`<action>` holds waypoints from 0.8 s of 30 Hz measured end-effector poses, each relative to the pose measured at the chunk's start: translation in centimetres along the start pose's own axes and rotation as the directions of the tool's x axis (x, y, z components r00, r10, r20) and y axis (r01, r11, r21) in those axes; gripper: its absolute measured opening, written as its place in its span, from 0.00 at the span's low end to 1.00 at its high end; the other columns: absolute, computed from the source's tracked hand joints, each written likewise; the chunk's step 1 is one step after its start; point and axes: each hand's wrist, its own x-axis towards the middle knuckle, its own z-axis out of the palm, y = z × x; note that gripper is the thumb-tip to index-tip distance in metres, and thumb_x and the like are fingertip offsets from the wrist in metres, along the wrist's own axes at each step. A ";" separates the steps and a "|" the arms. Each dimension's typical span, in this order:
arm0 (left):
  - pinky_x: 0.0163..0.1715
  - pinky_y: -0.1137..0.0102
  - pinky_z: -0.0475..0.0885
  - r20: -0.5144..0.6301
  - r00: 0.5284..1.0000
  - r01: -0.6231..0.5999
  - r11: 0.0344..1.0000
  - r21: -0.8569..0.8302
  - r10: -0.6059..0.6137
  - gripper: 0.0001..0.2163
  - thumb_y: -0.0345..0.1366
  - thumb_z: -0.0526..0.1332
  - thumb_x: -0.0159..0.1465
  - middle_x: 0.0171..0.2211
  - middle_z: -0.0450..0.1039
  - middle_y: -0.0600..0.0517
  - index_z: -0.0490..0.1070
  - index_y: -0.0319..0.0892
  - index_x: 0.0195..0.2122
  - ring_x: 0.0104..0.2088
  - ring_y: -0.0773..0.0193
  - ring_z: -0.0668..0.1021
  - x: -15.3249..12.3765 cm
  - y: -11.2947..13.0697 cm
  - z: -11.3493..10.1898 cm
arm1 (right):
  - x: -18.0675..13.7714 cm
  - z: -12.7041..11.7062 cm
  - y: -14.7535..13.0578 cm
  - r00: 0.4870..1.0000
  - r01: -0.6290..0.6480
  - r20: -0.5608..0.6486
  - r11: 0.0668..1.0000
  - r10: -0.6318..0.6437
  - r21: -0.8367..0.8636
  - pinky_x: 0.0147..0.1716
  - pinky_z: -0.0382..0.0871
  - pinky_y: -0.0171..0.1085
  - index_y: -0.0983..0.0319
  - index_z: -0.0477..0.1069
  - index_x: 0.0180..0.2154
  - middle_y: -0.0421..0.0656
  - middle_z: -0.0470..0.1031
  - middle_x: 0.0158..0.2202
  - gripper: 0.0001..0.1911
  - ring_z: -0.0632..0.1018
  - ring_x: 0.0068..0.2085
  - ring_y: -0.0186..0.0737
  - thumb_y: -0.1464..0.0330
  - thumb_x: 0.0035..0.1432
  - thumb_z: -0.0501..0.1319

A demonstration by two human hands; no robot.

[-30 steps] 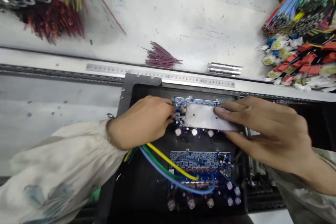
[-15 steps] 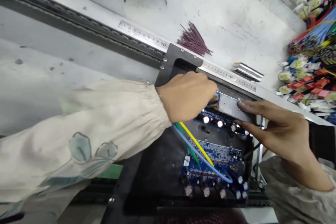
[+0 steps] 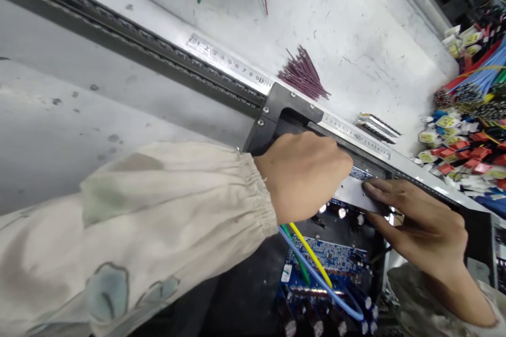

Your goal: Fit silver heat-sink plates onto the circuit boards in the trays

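Note:
My left hand (image 3: 306, 176) is closed in a fist over the upper part of a black fixture (image 3: 272, 126); its fingertips, and anything in them, are hidden. Yellow (image 3: 312, 255), green (image 3: 302, 265) and blue (image 3: 322, 274) wires come out from under its wrist. Beside it, my right hand (image 3: 422, 221) pinches the right end of a flat silver metal bar (image 3: 351, 195), thumb and fingers on opposite edges. Part of a blue circuit board shows along the bar. Below, another blue circuit board (image 3: 324, 258) with large capacitors lies in the fixture, with the wires crossing over it.
A rail with a printed ruler (image 3: 233, 66) runs diagonally past the fixture, next to a chain track. Beyond it lie a bundle of dark red wires (image 3: 304, 73) and a small stack of metal strips (image 3: 377, 126). Bundled connector leads (image 3: 462, 137) crowd the right side.
The view has shifted, so the fixture and both hands appear lower. More blue board now shows above the metal bar. The right hand keeps its pinch, and the left stays closed.

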 end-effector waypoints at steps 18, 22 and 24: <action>0.21 0.69 0.49 0.110 0.993 -0.072 0.956 0.286 0.042 0.22 0.22 0.52 0.60 0.22 0.65 0.57 0.60 0.43 0.55 0.18 0.66 0.63 -0.2 0.5 0.5 | 0.8 -1.0 0.6 0.968 0.175 0.187 0.984 -0.165 -0.037 0.48 0.74 0.44 0.70 0.67 0.54 0.54 0.76 0.48 0.22 0.76 0.48 0.46 0.78 0.57 0.62; 0.24 0.69 0.52 0.135 0.979 -0.196 0.904 0.381 0.155 0.24 0.23 0.51 0.63 0.25 0.67 0.56 0.60 0.51 0.58 0.23 0.64 0.67 0.0 0.3 0.8 | 0.3 -0.4 1.1 0.964 0.249 0.118 0.966 -0.240 -0.072 0.50 0.73 0.46 0.72 0.68 0.52 0.55 0.76 0.46 0.20 0.77 0.47 0.47 0.79 0.57 0.61; 0.25 0.69 0.53 0.133 0.976 -0.212 0.887 0.411 0.172 0.23 0.24 0.51 0.64 0.25 0.67 0.56 0.62 0.51 0.59 0.23 0.63 0.67 0.1 0.0 0.9 | 0.2 -0.2 1.4 0.957 0.275 0.115 0.958 -0.265 -0.083 0.50 0.73 0.46 0.72 0.68 0.52 0.55 0.76 0.45 0.19 0.77 0.47 0.47 0.79 0.58 0.60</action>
